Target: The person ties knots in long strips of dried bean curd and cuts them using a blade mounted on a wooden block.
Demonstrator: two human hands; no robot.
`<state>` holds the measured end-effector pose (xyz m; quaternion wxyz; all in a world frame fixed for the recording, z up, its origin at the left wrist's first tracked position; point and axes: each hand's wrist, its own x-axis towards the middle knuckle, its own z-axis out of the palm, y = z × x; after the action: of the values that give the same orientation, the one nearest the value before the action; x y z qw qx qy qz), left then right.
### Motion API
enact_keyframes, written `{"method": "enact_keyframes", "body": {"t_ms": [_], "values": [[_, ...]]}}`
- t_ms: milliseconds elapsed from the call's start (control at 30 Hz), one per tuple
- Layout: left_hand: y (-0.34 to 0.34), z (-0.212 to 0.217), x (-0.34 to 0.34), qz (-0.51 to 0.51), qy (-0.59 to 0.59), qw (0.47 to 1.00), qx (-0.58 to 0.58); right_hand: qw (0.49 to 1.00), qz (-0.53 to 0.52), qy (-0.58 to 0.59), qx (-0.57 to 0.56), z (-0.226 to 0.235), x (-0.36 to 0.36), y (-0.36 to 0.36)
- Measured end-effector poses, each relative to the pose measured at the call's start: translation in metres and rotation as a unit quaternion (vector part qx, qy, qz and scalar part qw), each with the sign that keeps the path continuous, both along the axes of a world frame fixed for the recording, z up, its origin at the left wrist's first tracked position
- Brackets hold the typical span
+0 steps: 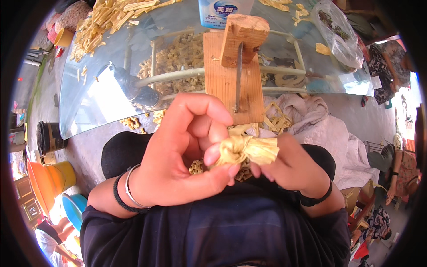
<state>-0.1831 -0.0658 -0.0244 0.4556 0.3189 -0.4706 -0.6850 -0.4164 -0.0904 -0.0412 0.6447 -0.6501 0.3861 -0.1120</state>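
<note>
Over my lap, the thumb and fingers of my left hand (182,147) pinch a knotted yellow strip (247,150), leathery and creased. The knot sits at my left fingertips, and a flat, fanned tail points right. My right hand (296,167) is closed at that tail, with its fingers partly hidden behind the strip. Just beyond the hands lies a wooden board (213,80) with a block (244,38) fixed on it. A narrow metal blade (239,75) runs from the block toward me. More knotted pieces (195,167) show in my lap beneath my left hand.
A glass table (173,22) bears a heap of loose yellow strips (102,26), a white-blue package (213,13) and a clear plastic bag (340,35). Many knotted pieces (178,55) show through the glass. Pale cloth (316,129) lies right; a black bucket (49,138) stands left. Other people sit nearby.
</note>
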Motion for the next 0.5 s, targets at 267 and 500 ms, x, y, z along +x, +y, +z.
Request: {"method": "enact_keyframes", "body": {"t_ms": [267, 500], "values": [[-0.018, -0.007, -0.002, 0.008, -0.328, 0.910, -0.253, 0.942, -0.211, -0.084, -0.248, 0.000, 0.027, -0.013], [-0.052, -0.015, 0.004, 0.139, -0.342, 0.906, -0.208, 0.915, -0.310, -0.127, -0.226, -0.008, 0.037, -0.048]]}}
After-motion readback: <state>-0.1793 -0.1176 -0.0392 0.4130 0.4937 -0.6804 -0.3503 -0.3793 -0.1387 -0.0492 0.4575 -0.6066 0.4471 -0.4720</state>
